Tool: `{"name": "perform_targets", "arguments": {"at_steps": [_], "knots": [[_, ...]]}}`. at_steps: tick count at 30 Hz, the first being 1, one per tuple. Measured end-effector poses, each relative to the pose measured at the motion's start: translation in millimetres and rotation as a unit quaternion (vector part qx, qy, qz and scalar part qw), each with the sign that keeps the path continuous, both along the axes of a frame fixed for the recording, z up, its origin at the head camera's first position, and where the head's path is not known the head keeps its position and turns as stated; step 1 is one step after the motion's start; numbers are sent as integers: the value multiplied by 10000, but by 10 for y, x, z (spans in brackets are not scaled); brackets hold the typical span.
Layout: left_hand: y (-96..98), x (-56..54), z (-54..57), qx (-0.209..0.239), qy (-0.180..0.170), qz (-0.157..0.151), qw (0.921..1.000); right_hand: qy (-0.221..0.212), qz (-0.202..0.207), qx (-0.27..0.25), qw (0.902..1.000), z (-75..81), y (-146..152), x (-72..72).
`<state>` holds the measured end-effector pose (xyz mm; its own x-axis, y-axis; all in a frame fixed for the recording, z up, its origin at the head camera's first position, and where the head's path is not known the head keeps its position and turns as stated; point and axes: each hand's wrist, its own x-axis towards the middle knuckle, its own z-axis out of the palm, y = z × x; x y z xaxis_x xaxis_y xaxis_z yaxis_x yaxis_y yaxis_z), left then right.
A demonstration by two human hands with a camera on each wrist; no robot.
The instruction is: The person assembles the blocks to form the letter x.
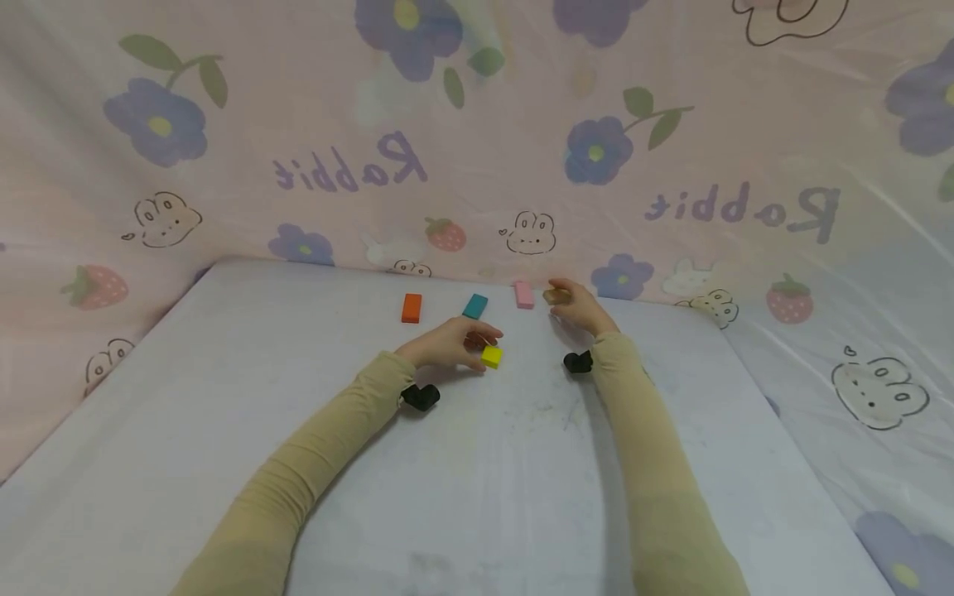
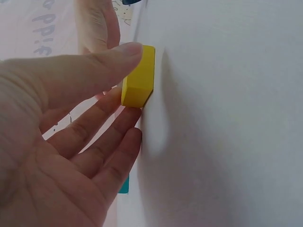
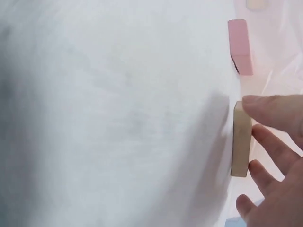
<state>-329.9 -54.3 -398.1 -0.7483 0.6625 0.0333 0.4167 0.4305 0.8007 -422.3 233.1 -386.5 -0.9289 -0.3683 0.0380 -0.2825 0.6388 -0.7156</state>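
A small yellow block (image 1: 492, 357) is pinched between the thumb and fingers of my left hand (image 1: 447, 343), low over the middle of the white table. In the left wrist view, the thumb lies along one side of the yellow block (image 2: 142, 78), and fingertips touch its other side. Farther back, my right hand (image 1: 583, 310) grips a plain wooden block (image 1: 555, 296). The right wrist view has this wooden block (image 3: 242, 142) near the table's back edge, thumb at one end and fingertips against its far side. A pink block (image 1: 525, 295) lies just left of the right hand.
An orange block (image 1: 411, 308) and a teal block (image 1: 475, 305) lie in the back row, left of the pink one. A printed curtain (image 1: 484, 165) rises behind the white table (image 1: 447, 480) and along its sides. Black wrist devices (image 1: 421, 397) hang under both cuffs.
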Motion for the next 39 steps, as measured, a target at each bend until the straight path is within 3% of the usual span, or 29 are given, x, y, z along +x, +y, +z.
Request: {"name": "perform_targets", "arguments": {"at_steps": [13,25,39], "knots": [[-8,-19,-20,46,-49,0,10000,-25,-249,635,9977,-46,56,-34],[-6,-5,-3,19,-114,80,9999,244,14,478,9986,-53,63,-32],[10,16,20,-27,-112,111,9999,176,-158,690,9973,-59,84,-36]]}}
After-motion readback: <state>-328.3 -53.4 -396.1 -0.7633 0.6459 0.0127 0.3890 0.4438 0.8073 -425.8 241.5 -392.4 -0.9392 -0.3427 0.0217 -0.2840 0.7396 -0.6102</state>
